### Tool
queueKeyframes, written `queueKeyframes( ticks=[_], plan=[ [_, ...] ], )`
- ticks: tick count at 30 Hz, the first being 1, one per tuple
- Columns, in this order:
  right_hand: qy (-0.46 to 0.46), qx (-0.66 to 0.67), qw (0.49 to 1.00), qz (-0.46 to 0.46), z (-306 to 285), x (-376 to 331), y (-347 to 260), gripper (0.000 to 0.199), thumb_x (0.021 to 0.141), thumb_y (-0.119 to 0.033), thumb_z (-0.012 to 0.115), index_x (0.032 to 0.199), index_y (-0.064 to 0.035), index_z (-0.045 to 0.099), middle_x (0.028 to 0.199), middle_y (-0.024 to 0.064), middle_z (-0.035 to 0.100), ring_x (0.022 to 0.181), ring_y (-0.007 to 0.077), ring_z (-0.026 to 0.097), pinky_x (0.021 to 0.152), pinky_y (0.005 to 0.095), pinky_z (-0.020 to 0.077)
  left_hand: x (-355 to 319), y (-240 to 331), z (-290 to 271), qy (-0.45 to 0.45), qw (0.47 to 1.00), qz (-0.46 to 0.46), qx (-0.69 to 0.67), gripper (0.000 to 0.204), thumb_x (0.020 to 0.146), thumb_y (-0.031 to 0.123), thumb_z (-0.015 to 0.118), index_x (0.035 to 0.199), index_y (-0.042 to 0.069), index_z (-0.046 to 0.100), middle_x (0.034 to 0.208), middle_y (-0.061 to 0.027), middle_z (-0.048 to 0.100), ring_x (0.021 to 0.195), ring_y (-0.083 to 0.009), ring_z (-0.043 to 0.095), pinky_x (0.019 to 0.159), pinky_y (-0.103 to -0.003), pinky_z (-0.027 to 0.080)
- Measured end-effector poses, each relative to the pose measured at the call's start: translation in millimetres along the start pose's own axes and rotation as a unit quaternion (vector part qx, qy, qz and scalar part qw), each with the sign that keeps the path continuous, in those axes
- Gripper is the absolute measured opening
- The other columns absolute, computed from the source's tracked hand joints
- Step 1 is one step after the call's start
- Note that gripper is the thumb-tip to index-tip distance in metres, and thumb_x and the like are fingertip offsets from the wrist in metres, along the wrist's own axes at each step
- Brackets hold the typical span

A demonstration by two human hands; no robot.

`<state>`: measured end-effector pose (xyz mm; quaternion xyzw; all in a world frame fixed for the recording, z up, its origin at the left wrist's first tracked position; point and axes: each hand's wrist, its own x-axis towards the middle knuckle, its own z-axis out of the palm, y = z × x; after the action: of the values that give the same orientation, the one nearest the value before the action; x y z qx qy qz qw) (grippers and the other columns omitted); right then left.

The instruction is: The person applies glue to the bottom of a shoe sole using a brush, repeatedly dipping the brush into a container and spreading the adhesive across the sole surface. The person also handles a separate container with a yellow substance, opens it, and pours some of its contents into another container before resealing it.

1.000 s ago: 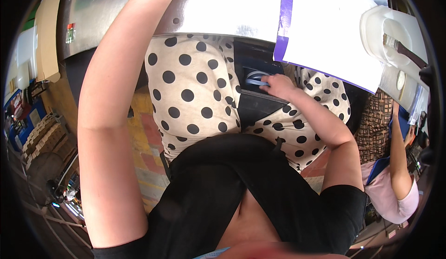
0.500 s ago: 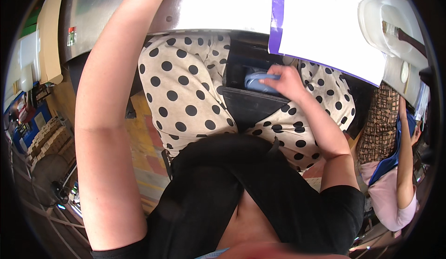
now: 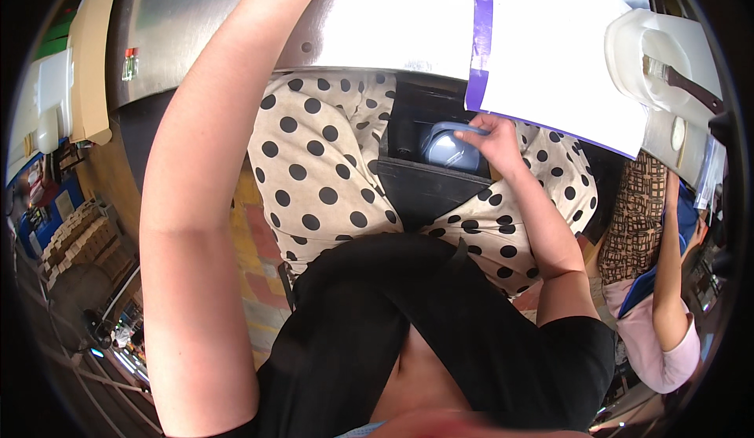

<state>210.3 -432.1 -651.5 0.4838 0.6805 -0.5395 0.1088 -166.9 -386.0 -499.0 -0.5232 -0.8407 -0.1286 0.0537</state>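
Note:
My right hand [image 3: 495, 141] is closed, thumb and fingers pinching the raised rim or handle of a rounded blue plastic container [image 3: 454, 152]. That container sits inside an open black box [image 3: 428, 191] between my knees, below the table edge; its exact kind is unclear. My left arm [image 3: 206, 136] stretches forward over the steel table [image 3: 369, 14]; its hand lies beyond the upper edge of the picture. A white sheet with purple edging [image 3: 561, 53] covers the table just beyond my right hand.
On the right, a white plastic tub [image 3: 624, 45] holds a brush [image 3: 683, 86]. Two small red-capped bottles [image 3: 130, 65] stand at the table's left. A fan [image 3: 82, 304] and stacked wooden pieces [image 3: 82, 242] are at far left. Another person's arm [image 3: 669, 281] is close on my right.
The blue container's rim or handle is tilted up and more of its rounded inside shows. My right hand stays on it. The view has shifted slightly, with the table lower in the picture.

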Motion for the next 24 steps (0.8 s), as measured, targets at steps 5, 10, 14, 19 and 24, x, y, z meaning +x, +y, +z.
queueKeyframes(
  ticks=[5, 10, 14, 19, 24],
  plan=[
    [0.044, 0.009, 0.997, -0.056, -7.9, 32.7, -4.4, 0.041, 0.080, -0.026, 0.087, 0.108, -0.0024, 0.068, 0.105, 0.0094, 0.069, 0.098, 0.0174, 0.061, 0.090, 0.0333, 0.0503, -0.8, 2.2, 1.7, -0.002, 1.000, 0.003, -0.004, 0.072, 0.100, 0.055, 0.046, 0.153, 0.007, 0.041, 0.159, -0.0217, 0.037, 0.152, -0.0356, 0.026, 0.124, -0.056, 0.014],
    [0.054, 0.063, 0.993, -0.087, -8.6, 21.1, -9.1, 0.046, 0.081, -0.030, 0.087, 0.111, -0.0029, 0.066, 0.109, 0.0087, 0.068, 0.101, 0.0227, 0.061, 0.096, 0.0359, 0.0485, -5.8, 9.3, -7.9, 0.002, 1.000, 0.001, -0.022, 0.072, 0.100, 0.055, 0.046, 0.154, 0.008, 0.041, 0.160, -0.0212, 0.036, 0.152, -0.0354, 0.026, 0.124, -0.056, 0.014],
    [0.106, 0.172, 0.970, -0.134, -1.9, 12.4, -8.0, 0.047, 0.078, -0.018, 0.089, 0.113, -0.0010, 0.064, 0.109, 0.0075, 0.066, 0.097, 0.0204, 0.060, 0.088, 0.0374, 0.0501, -3.3, 6.6, -7.8, 0.001, 1.000, -0.004, -0.013, 0.072, 0.100, 0.055, 0.046, 0.153, 0.007, 0.041, 0.160, -0.0212, 0.036, 0.152, -0.0349, 0.026, 0.124, -0.055, 0.014],
    [0.071, 0.024, 0.992, -0.097, -8.2, 39.8, 1.8, 0.038, 0.080, -0.025, 0.087, 0.105, -0.0028, 0.068, 0.098, 0.0068, 0.069, 0.098, 0.0225, 0.063, 0.091, 0.0378, 0.0503, -3.0, 5.5, -2.8, 0.011, 1.000, 0.002, -0.008, 0.071, 0.100, 0.055, 0.046, 0.153, 0.008, 0.042, 0.160, -0.0209, 0.037, 0.152, -0.0347, 0.026, 0.124, -0.055, 0.015],
    [0.100, 0.150, 0.981, -0.076, 2.4, 20.1, 16.3, 0.035, 0.078, -0.019, 0.089, 0.101, 0.0010, 0.071, 0.099, 0.0131, 0.072, 0.087, 0.0185, 0.067, 0.079, 0.0335, 0.0543, 0.2, 6.4, -4.7, -0.016, 1.000, -0.012, 0.005, 0.071, 0.100, 0.056, 0.046, 0.153, 0.009, 0.042, 0.160, -0.0200, 0.037, 0.152, -0.0342, 0.027, 0.124, -0.055, 0.015]
  ],
)
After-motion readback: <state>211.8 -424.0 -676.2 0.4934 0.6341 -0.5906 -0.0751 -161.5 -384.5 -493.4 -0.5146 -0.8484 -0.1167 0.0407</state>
